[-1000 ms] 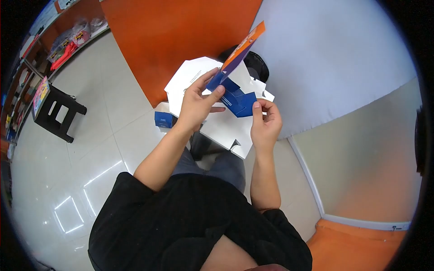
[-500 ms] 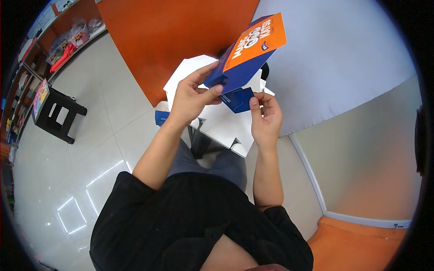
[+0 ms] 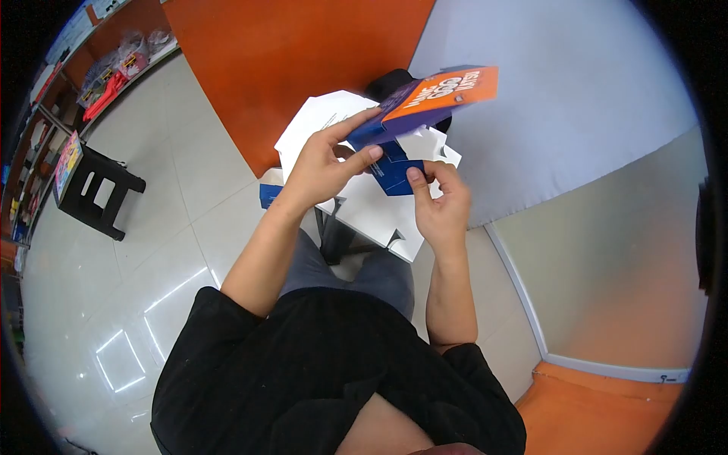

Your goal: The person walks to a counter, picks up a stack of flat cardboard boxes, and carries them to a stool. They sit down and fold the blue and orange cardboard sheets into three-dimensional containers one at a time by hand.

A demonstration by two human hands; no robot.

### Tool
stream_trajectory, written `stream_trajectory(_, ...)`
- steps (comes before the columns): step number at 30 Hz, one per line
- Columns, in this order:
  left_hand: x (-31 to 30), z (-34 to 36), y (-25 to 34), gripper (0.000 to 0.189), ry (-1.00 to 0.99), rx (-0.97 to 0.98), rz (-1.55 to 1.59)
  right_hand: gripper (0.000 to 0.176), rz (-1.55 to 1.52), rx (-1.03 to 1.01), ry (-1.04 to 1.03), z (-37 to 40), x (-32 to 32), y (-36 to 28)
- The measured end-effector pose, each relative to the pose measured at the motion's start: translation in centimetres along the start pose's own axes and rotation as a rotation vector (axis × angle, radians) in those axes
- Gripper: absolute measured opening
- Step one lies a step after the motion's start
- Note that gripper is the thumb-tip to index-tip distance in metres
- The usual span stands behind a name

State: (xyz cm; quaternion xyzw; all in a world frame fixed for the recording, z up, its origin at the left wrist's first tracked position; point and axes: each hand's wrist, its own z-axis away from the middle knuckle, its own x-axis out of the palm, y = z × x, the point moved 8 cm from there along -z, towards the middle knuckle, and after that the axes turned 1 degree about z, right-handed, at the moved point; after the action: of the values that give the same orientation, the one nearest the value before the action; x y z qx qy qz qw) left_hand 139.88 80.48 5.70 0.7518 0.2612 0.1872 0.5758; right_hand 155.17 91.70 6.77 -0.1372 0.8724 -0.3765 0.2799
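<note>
Head view: the person holds a box [image 3: 436,95], orange on its printed face and blue on the sides, in the air in front of the chest, tilted, with the orange end pointing away. The left hand [image 3: 322,171] is clamped on the blue near end of the box, fingers above and thumb below. The right hand [image 3: 440,205] pinches a blue flap [image 3: 398,173] that hangs from this same end, thumb pressed on it. The two hands are close together but do not touch.

Under them lie white sheets [image 3: 379,208], flat. A small blue box [image 3: 271,196] sits on the floor [image 3: 152,250] just beside the sheets, and a black stool [image 3: 98,189] stands well apart.

In my judgement, the flap is the weak point: if the right thumb pushes it at a wrong angle, the card may crease or tear at the fold. Also, the left hand grips only one end, so the far orange end has no support. A hard push from the right hand could twist the box or make it slip out.
</note>
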Motion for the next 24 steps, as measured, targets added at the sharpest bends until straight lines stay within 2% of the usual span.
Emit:
stream_trajectory(4, 0.0, 0.0, -0.5, 0.058, -0.052, -0.069, 0.098, 0.017, -0.124, 0.057, -0.016, -0.3, -0.1, -0.4)
stream_trajectory(7, 0.4, 0.0, -1.2, 0.059, -0.101, -0.075, 0.153, 0.019, -0.122, 0.17, -0.123, -0.6, 0.5, 1.0)
stream_trajectory(10, 0.8, 0.2, -1.4, 0.061, -0.135, -0.081, 0.111, 0.019, -0.113, 0.038, -0.047, -0.3, 1.2, 0.7)
stream_trajectory(13, 0.7, 0.0, -1.4, 0.079, -0.119, -0.065, 0.088, 0.016, -0.088, 0.287, -0.191, 0.0, 1.9, 2.2)
stream_trajectory(15, 1.1, 0.4, -1.6, 0.098, -0.039, -0.004, 0.14, 0.018, -0.366, 0.343, -0.136, -0.3, 2.1, 3.2)
stream_trajectory(17, 2.4, 1.7, -0.1, 0.112, 0.0, 0.287, -0.015, 0.022, -0.623, 0.343, -0.084, -0.6, 2.0, 2.8)
stream_trajectory(19, 3.5, 2.7, 0.6, 0.12, 0.034, 0.417, -0.128, 0.027, -0.857, 0.286, -0.045, -1.2, 1.4, 0.7)
stream_trajectory(20, 3.7, 2.9, 0.4, 0.121, 0.049, 0.397, -0.164, 0.045, -0.945, 0.319, -0.16, -0.9, 1.8, 0.6)
stream_trajectory(21, 3.9, 3.2, 0.1, 0.123, 0.065, 0.374, -0.2, 0.051, -0.957, 0.22, -0.194, -0.7, 1.6, -0.9)
stream_trajectory(22, 3.5, 2.9, -0.3, 0.106, 0.081, 0.337, 0.059, 0.056, -0.966, 0.119, -0.229, -0.5, 1.5, -3.1)
stream_trajectory(23, 2.9, 2.6, -1.3, 0.083, 0.088, 0.185, 0.07, 0.062, -0.974, 0.016, -0.263, -0.5, 1.2, -5.0)
stream_trajectory(24, 2.1, 2.4, -0.3, 0.073, 0.144, 0.186, 0.179, 0.067, -0.654, -0.073, -0.342, -0.4, 0.7, -5.7)
